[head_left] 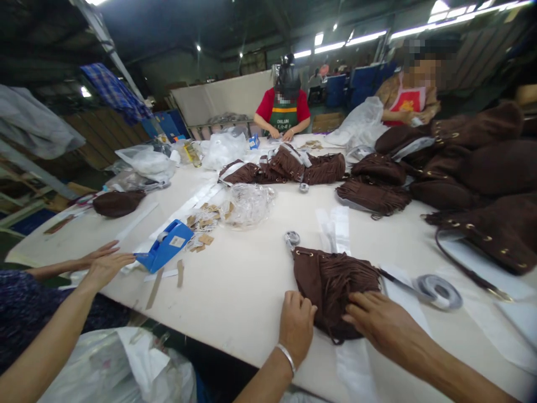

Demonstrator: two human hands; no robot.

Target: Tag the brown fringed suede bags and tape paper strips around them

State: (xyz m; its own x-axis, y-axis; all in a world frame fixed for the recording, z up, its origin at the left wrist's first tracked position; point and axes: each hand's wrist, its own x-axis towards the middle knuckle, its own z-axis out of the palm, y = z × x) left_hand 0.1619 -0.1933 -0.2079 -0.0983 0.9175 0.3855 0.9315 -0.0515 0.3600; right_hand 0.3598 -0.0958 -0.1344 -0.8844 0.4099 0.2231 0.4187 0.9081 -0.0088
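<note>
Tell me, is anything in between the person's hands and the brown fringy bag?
No, nothing visible. Both hands touch the brown fringed bag: the left hand curls against its near left edge, the right hand lies flat on its near right side. The grey tape roll lies off to the right.

The left hand (296, 323) sits knuckles up, its fingers (302, 305) curled down and under, a silver bangle (287, 357) on the wrist; whether it grips cannot be told. The right hand (380, 323) lies palm down just beside it, fingers spread and stretched leftward. Both bare forearms enter from below.
</note>
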